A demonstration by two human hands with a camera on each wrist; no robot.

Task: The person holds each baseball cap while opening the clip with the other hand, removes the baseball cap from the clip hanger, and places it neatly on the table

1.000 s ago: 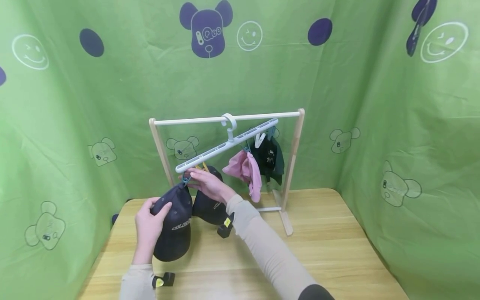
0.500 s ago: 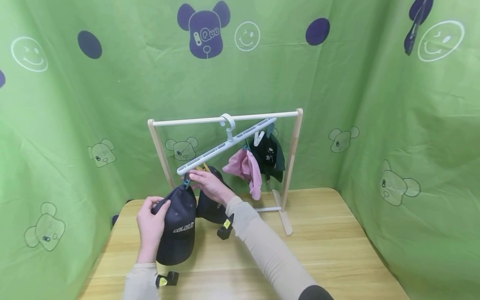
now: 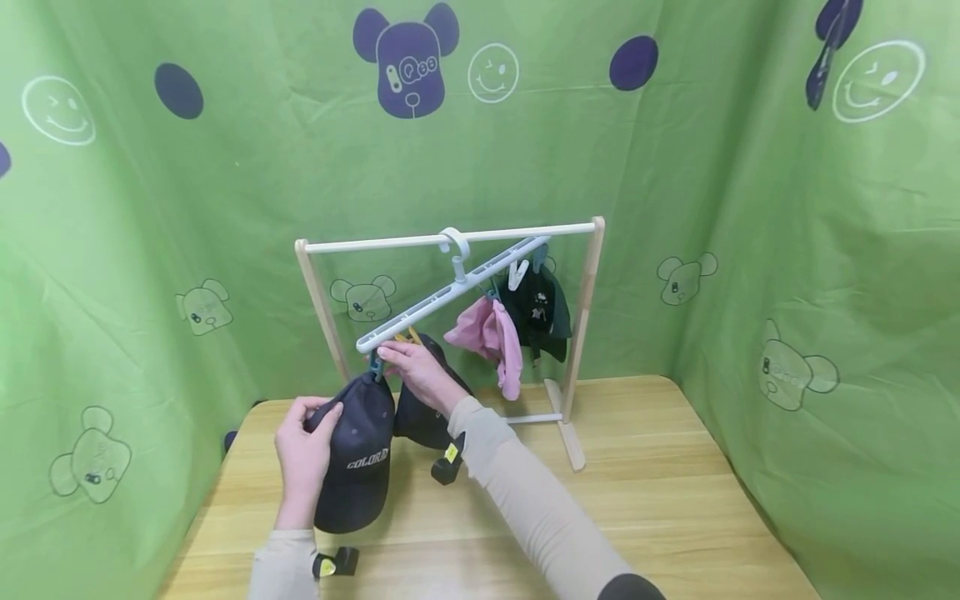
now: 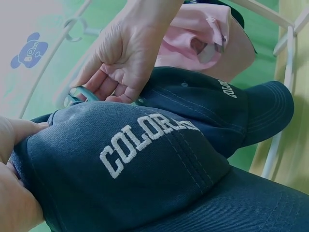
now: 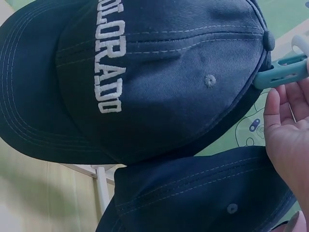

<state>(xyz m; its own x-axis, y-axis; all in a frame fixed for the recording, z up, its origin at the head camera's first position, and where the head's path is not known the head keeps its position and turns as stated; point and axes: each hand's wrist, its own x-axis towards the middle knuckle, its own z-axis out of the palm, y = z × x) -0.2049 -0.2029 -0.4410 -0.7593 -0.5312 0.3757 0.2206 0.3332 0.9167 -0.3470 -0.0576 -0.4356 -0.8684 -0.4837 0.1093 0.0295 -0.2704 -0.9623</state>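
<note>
A dark navy cap with white COLORADO lettering hangs, brim down, under the low left end of a tilted pale blue hanger. My left hand pinches the cap's left edge between thumb and fingers. At the top of the cap, a teal clothespin bites onto its rim near the crown button. My right hand pinches the upper end of that clothespin; the exact finger contact is partly hidden. Behind the right wrist hangs a second navy cap from a yellow clothespin.
The hanger hooks over the white rail of a wooden-legged rack. On its right half hang a pink cap, a dark green cap and a white clothespin. The rack stands on a wooden table before a green patterned curtain.
The front cap, the left hand and the hanger's left end have shifted slightly right and down. My right hand keeps its place at the clothespin.
</note>
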